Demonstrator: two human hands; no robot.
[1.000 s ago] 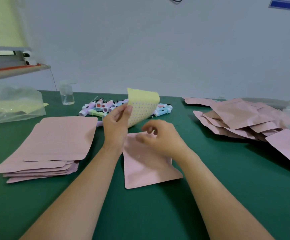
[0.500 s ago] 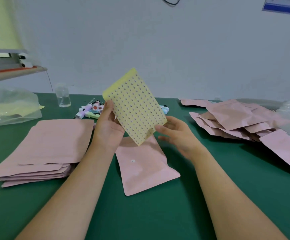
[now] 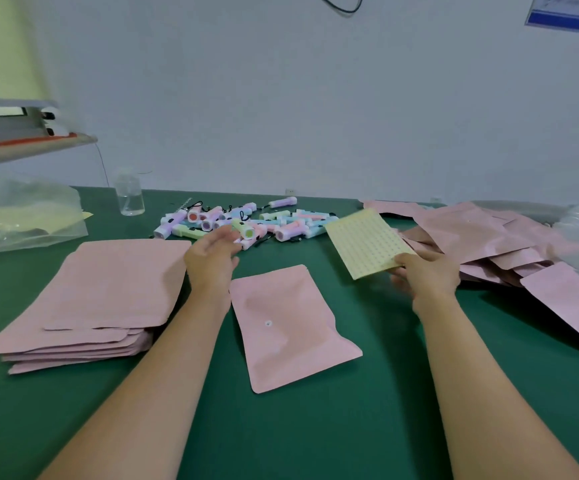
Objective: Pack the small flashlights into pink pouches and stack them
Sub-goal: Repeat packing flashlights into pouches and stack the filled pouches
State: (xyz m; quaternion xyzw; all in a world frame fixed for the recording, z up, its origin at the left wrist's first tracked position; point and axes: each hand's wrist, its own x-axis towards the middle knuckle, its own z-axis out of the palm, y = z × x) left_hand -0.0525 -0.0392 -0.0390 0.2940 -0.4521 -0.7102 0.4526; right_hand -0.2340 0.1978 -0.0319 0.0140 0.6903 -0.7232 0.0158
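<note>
We see the left hand's fingers loosely curled and holding nothing. Their tips are just beside a small flashlight with a green face at the near edge of a pile of pastel flashlights; we cannot tell whether they touch it.

The right hand pinches the near corner of a yellow sticker sheet, thumb on top, holding it tilted above the bench.

Between the two forearms, one pink pouch lies flat on the green bench, apart from both hands, with a small round sticker near its middle.

To the left sits a neat stack of pink pouches. To the right, beyond the sheet, is a loose heap of pink pouches.

Far left, we see a clear bottle and a crumpled plastic bag.
</note>
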